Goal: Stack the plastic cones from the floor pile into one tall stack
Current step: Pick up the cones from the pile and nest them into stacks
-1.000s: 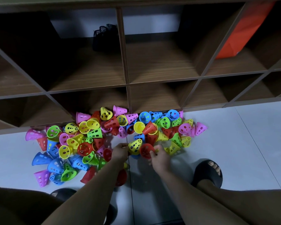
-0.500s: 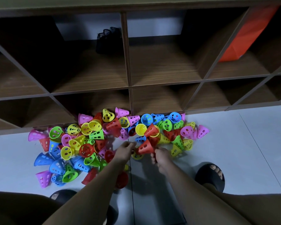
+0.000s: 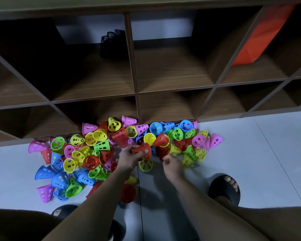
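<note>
Head view, cones (image 3: 101,134) against shelf (image 3: 129,49) (orange bag (image 3: 261,35))

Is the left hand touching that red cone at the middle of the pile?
Touching. The head view shows the left hand curled round the red cone, gripping it with no gap between them.

l hand (image 3: 129,158) grips red cone (image 3: 142,149) over pile (image 3: 94,145); r hand (image 3: 172,165) just beside.

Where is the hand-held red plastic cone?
Head view, centre: the left hand grips the red plastic cone at the near edge of the cone pile, just beyond a yellow plastic cone.
</note>
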Demonstrator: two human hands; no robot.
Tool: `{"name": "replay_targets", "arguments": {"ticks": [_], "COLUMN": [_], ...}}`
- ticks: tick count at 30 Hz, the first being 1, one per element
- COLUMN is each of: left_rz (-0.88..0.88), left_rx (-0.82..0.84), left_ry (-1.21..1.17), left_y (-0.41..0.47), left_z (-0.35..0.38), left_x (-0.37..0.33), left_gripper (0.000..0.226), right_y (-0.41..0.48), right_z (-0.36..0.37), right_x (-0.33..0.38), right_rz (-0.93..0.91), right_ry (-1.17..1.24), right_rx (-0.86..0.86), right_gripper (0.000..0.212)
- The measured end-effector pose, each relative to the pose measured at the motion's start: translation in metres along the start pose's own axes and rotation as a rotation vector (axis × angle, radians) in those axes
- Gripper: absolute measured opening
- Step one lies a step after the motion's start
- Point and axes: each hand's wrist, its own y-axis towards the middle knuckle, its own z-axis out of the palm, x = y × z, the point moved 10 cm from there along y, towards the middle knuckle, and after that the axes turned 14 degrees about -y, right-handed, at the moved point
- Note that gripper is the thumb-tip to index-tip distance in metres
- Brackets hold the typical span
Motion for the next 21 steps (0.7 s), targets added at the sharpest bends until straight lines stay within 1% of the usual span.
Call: {"name": "replay_targets", "arguments": {"ticks": [2, 4, 5, 9, 13, 16, 21], "left_rz": [0.008, 0.004, 0.004, 0.026, 0.025, 0.017, 0.001], "left_rx": [-0.023, -0.024, -0.022, 0.002, -0.011, 0.001, -0.024], "left_ry": [0.048, 0.08, 0.085, 0.238, 0.393, 0.488, 0.363], "left_y": [0.009, 0.015, 0.016, 0.017, 0.023, 0.029, 0.036], "left_z": [-0.009, -0.014, -0.013, -0.004, -0.003, -0.001, 0.002], "left_x": [0.005, 0.011, 0.013, 0.021, 0.034, 0.042, 0.046], "left_gripper": [0.042, 0.044, 0.046, 0.045, 0.057, 0.054, 0.043], "right_y": [0.001, 0.003, 0.005, 0.013, 0.016, 0.019, 0.022], "right_z": [-0.008, -0.011, -0.009, 0.002, 0.014, 0.019, 0.0], "right_x": [-0.015, -0.028, -0.034, -0.05, -0.052, -0.059, -0.054], "right_rz": [-0.01, 0.005, 0.019, 0.068, 0.037, 0.064, 0.049], "right_ry": [-0.145, -0.218, -0.241, -0.2, -0.191, -0.154, -0.011], "right_rx": [-0.074, -0.077, -0.056, 0.05, 0.126, 0.145, -0.015], "right_gripper": [0.024, 0.035, 0.038, 0.037, 0.041, 0.038, 0.014]}}
